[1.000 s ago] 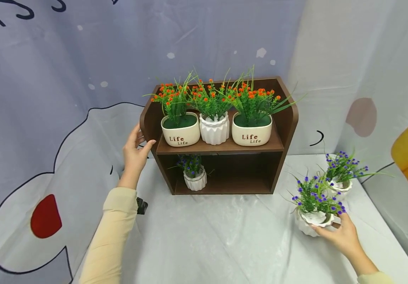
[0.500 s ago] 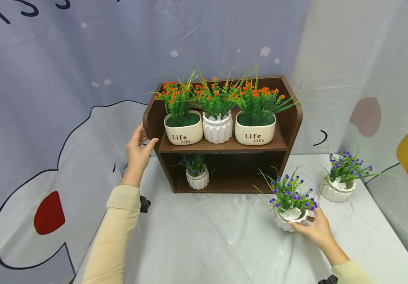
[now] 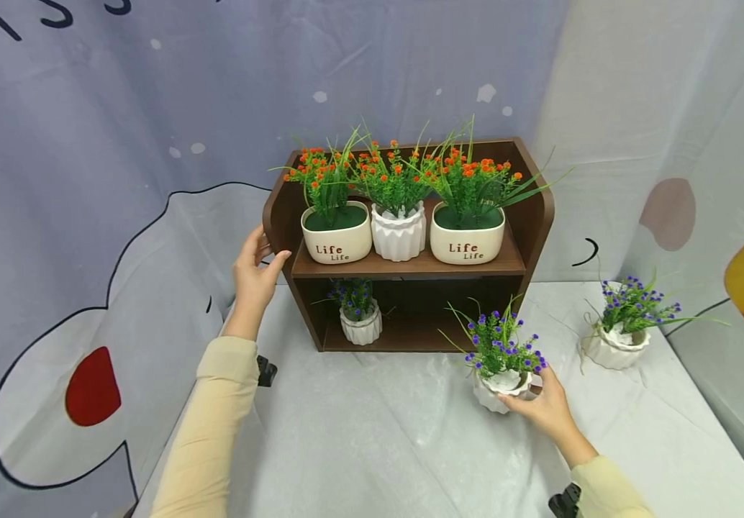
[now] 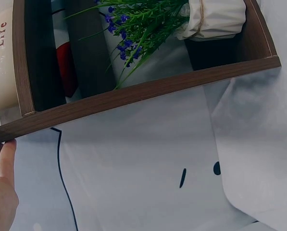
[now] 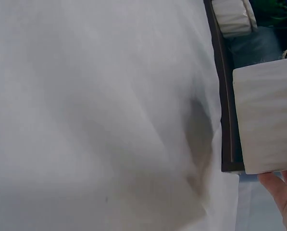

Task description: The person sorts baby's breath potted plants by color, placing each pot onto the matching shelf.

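My right hand (image 3: 550, 406) grips a small white fluted flowerpot (image 3: 491, 397) with purple-flowered greenery, thumb at its rim and fingers along its right side. This pot hangs in front of the lower right part of a brown two-tier shelf (image 3: 411, 271). The right wrist view shows its pale wall (image 5: 266, 120) from close up, with fingertips (image 5: 275, 187) against the edge. My left hand (image 3: 255, 280) touches the shelf's left side panel, its thumb at the front edge and its fingers on the outer face. In the left wrist view, straight fingers (image 4: 6, 161) meet the wood.
Two cream "Life" planters (image 3: 337, 241) with orange flowers flank a white fluted pot (image 3: 399, 237) on the upper tier. A purple-flowered pot (image 3: 362, 327) stands at the lower tier's left. Another purple-flowered pot (image 3: 617, 349) stands on the white-covered table (image 3: 372, 439) at right.
My right hand has carried the purple-flowered pot leftward, away from the other pot at right and towards the shelf's lower tier. My left hand has stayed at the shelf's side.
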The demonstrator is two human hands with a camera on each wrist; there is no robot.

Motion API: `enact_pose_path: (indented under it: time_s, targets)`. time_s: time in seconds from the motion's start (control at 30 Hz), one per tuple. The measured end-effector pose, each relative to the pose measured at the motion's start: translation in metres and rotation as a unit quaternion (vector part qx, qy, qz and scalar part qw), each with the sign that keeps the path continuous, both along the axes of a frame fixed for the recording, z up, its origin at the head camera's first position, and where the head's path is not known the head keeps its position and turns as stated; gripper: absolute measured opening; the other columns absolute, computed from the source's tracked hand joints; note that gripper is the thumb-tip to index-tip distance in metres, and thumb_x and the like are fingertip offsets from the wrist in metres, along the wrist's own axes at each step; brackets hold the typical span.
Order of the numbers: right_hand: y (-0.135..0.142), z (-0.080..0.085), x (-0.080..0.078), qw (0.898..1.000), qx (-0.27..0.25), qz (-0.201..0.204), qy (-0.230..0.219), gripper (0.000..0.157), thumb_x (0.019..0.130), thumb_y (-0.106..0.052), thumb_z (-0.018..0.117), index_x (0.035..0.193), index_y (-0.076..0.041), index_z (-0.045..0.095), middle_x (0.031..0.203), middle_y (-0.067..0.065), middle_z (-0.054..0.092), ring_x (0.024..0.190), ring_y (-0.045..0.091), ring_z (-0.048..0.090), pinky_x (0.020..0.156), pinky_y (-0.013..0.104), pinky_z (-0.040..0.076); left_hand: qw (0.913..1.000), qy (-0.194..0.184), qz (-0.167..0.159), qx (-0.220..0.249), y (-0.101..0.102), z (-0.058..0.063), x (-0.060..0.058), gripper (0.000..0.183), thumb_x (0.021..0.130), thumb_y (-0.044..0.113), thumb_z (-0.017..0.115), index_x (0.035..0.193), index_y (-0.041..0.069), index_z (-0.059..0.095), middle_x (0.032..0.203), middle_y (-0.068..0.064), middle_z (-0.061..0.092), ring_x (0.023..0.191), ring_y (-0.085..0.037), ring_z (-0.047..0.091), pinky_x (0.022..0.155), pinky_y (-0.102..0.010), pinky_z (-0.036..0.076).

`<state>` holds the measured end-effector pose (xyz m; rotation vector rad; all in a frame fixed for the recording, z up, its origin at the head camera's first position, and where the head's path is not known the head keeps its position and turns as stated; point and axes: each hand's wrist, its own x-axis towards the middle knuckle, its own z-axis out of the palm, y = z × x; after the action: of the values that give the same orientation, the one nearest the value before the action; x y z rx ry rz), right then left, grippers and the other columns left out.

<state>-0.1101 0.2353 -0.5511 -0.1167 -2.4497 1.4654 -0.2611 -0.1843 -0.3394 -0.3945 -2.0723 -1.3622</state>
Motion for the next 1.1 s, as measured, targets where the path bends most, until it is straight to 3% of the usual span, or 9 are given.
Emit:
enact_pose_path:
  time_s: [0.1,0.23,0.47,0.73,0.97,1.1]
  targets:
    - [-0.005,-0.004,-0.006,1.000,-0.007,0.002,-0.002,0.082,0.062,-0.004,0.086,0.130,0.006,0.042,0.123,0.026,0.051,0.082,0.022,0.063,0.068,0.019,0.054,1.0000,-0.005,0.001,0.000,0.001,0.001,0.002,0.050,0.081,-0.009,0.067,0.129,-0.009,0.051,0.114,-0.030,0.061,0.102,-0.040,0.060,0.095,-0.041,0.048]
    - [-0.014,-0.006,-0.014,1.000,-0.015,0.005,0.000,0.083,0.063,-0.005,0.086,0.133,0.004,0.042,0.127,0.025,0.050,0.095,0.032,0.061,0.074,0.021,0.055,0.9999,-0.011,0.004,0.000,0.000,0.000,0.002,0.050,0.082,-0.008,0.067,0.129,-0.008,0.051,0.115,-0.029,0.061,0.102,-0.039,0.060,0.095,-0.042,0.048]
    - [-0.027,-0.001,-0.027,0.999,-0.024,-0.015,-0.045,0.085,0.068,-0.016,0.085,0.135,0.004,0.038,0.127,0.026,0.049,0.112,0.037,0.050,0.091,0.041,0.049,0.9999,-0.007,-0.008,0.007,-0.003,0.000,0.001,0.051,0.081,-0.009,0.068,0.130,-0.008,0.051,0.114,-0.031,0.061,0.101,-0.040,0.061,0.092,-0.033,0.050]
    - [-0.045,-0.004,-0.046,0.996,-0.076,-0.026,-0.035,0.076,0.068,-0.010,0.084,0.130,0.003,0.041,0.127,0.021,0.049,0.115,0.030,0.047,0.078,0.009,0.041,0.9999,0.005,-0.008,0.006,-0.002,-0.001,0.000,0.050,0.080,-0.010,0.068,0.128,-0.009,0.052,0.112,-0.031,0.061,0.100,-0.040,0.061,0.092,-0.038,0.050]
    - [-0.060,-0.002,-0.061,0.996,-0.077,-0.037,-0.025,0.071,0.070,-0.011,0.083,0.124,0.007,0.041,0.114,0.023,0.051,0.099,0.027,0.048,0.069,0.012,0.041,0.9998,0.002,-0.012,0.013,-0.001,-0.001,0.000,0.051,0.081,-0.009,0.068,0.128,-0.009,0.052,0.113,-0.031,0.061,0.100,-0.041,0.061,0.091,-0.042,0.050]
    - [-0.067,-0.003,-0.070,0.997,-0.071,-0.038,-0.019,0.075,0.069,-0.010,0.083,0.127,0.009,0.040,0.115,0.024,0.052,0.101,0.031,0.050,0.074,0.020,0.044,0.9999,-0.001,-0.008,0.013,-0.002,-0.001,0.000,0.051,0.081,-0.009,0.068,0.129,-0.008,0.052,0.114,-0.030,0.061,0.101,-0.040,0.061,0.092,-0.039,0.051]
